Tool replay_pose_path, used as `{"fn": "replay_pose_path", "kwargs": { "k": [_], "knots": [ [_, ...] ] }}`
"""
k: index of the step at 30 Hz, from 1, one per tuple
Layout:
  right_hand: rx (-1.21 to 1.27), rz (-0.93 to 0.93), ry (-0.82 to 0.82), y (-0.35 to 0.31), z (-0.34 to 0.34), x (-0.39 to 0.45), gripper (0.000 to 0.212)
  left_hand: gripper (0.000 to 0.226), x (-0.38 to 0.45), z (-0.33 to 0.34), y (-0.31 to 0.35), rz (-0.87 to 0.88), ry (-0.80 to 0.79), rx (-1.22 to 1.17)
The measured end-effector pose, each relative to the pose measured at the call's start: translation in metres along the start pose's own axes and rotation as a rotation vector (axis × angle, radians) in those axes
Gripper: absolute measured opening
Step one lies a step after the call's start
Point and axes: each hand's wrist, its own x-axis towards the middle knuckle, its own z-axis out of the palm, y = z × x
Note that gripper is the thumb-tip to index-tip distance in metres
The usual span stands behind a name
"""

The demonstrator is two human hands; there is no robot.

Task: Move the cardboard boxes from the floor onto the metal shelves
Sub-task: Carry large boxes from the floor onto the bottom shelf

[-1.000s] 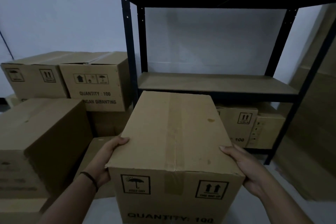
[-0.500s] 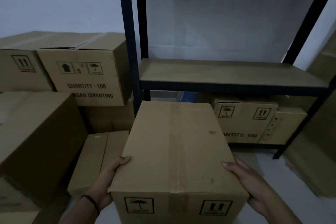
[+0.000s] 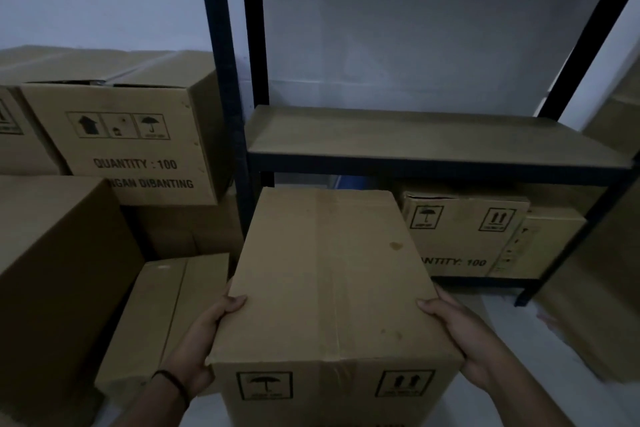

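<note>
- A taped brown cardboard box [image 3: 329, 274], printed with umbrella and arrow symbols on its near face, is held in front of a black metal shelving unit [image 3: 440, 163].
- The left hand [image 3: 204, 336] clasps the box's left side, thumb over the top edge; the other fingers are hidden behind the box, so their spread cannot be told.
- The right hand [image 3: 464, 333] presses the right side in the same way, thumb on top.
- The box's far end sits below the unit's bare brown shelf board [image 3: 415, 135], near the left post.
- Another printed cardboard box [image 3: 464, 236] stands under that board.
- More stacked brown cartons [image 3: 121, 139] are piled at the left.
- A black wristband [image 3: 173, 381] circles the left wrist.
</note>
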Motion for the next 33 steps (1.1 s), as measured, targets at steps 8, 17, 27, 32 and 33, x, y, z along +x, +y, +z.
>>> {"fn": "replay_pose_path", "kwargs": {
  "k": [8,17,27,32,33],
  "knots": [
    [-0.066,-0.066,0.034,-0.020,0.000,0.024,0.030,0.053,0.037,0.006,0.015,0.022,-0.015,0.000],
    [-0.001,-0.002,0.057,-0.018,0.001,0.057,0.033,0.064,0.073,0.005,0.022,0.033,0.005,0.078],
    [-0.665,-0.170,0.153,-0.004,0.002,0.044,0.102,0.047,0.087,0.007,0.018,0.111,0.059,0.129],
    [-0.821,-0.218,0.128,0.023,-0.004,0.029,0.114,0.036,0.084,0.012,0.013,0.124,0.060,0.190],
    [-0.834,-0.239,0.189,0.023,-0.003,0.029,0.107,0.034,0.081,0.014,0.013,0.131,0.059,0.221]
  ]
}}
